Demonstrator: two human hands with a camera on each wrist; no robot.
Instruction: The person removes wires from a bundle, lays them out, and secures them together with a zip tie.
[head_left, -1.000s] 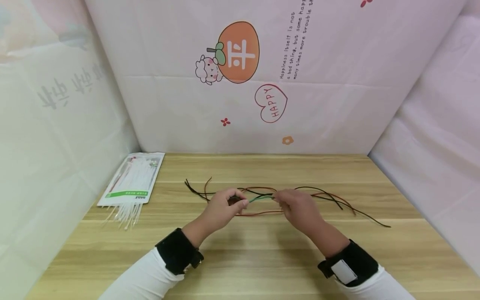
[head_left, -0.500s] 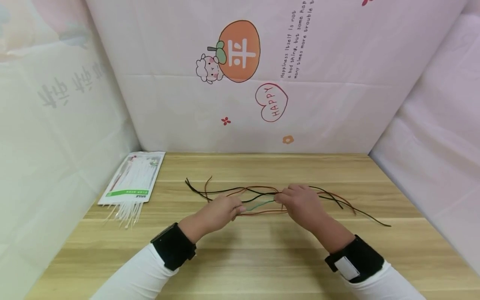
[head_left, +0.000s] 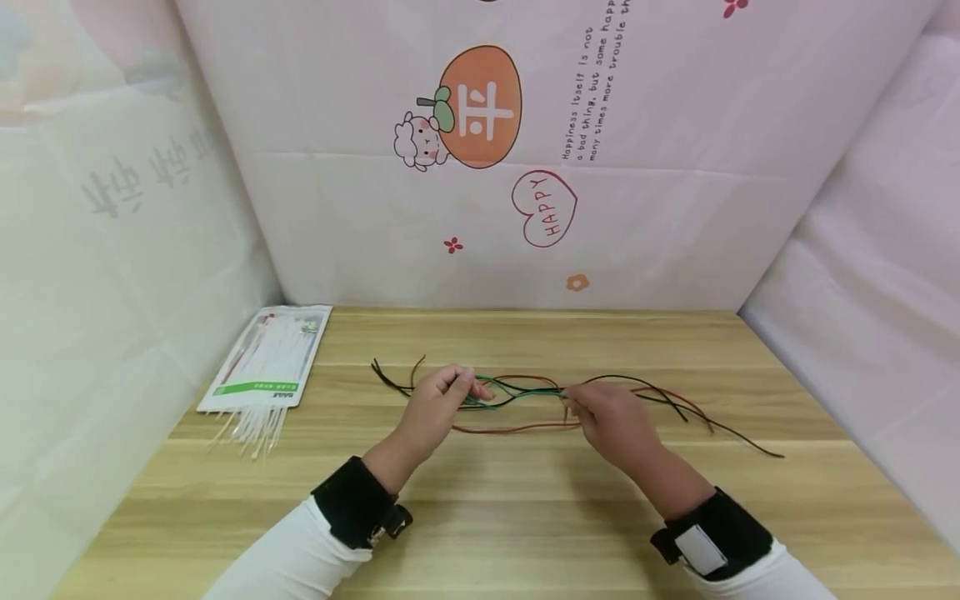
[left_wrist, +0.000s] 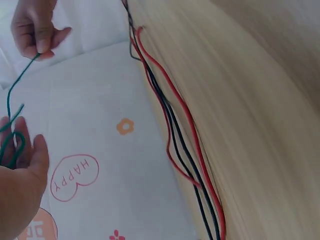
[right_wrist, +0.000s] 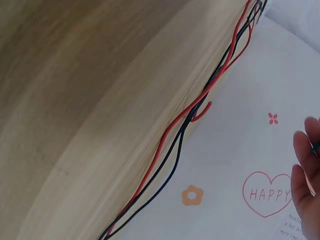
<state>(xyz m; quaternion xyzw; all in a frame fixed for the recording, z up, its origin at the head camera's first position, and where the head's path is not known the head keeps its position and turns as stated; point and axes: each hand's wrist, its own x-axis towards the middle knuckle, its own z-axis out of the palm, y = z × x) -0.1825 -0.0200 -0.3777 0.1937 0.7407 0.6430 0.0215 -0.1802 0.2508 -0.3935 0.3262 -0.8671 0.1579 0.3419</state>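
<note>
My left hand [head_left: 435,408] holds a green wire [left_wrist: 9,100] whose loop and short free end show at its fingers in the left wrist view. From there a single strand runs across to my right hand [head_left: 615,417], which pinches it between thumb and fingertips. Both hands are over a loose bundle of wires on the table. Red wire [left_wrist: 187,115] and black wire [left_wrist: 182,137] lie side by side in that bundle. Only part of the right hand [right_wrist: 307,165] enters the right wrist view, with a bit of green at its fingers.
A clear-fronted bag of white cable ties [head_left: 262,354] lies at the table's back left, with several ties [head_left: 258,427] sticking out of its near end. Printed cloth walls [head_left: 660,233] enclose the wooden table [head_left: 510,533] at the back and both sides.
My left hand dipped toward the wires, then rose and turned with the green wire. It now stands further from the right hand, which has shifted slightly right. The bundle lies much as before.
</note>
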